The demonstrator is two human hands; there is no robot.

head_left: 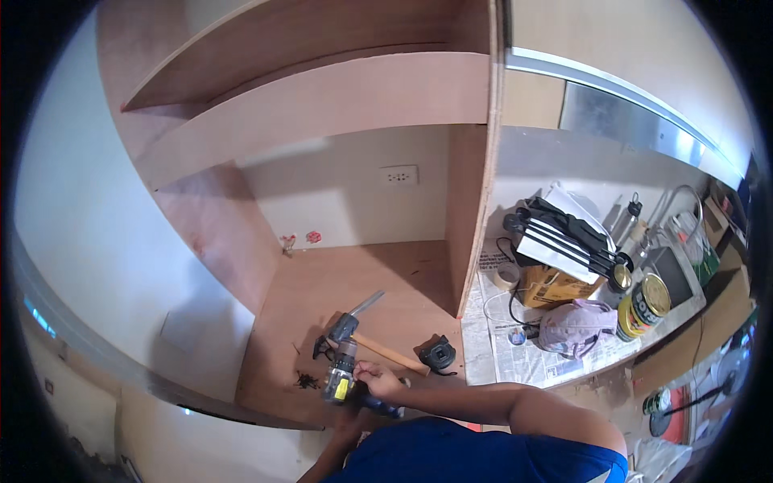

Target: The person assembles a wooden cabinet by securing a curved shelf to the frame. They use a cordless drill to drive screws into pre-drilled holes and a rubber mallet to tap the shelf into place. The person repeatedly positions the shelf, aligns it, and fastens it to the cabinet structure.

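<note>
Right hand (377, 377) is pinched on the drill (341, 378) at its chuck; the drill's long axis points away, toward the hammer (372, 338). Left hand is hidden under it, so its grip I can't tell.

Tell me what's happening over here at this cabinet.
A person in a blue shirt is working at a plywood cabinet. The right hand rests on the front end of a cordless drill held over the cabinet's bottom board; the left hand is mostly hidden below it. A hammer, a tape measure and a small pile of dark screws lie on the board nearby.
</note>
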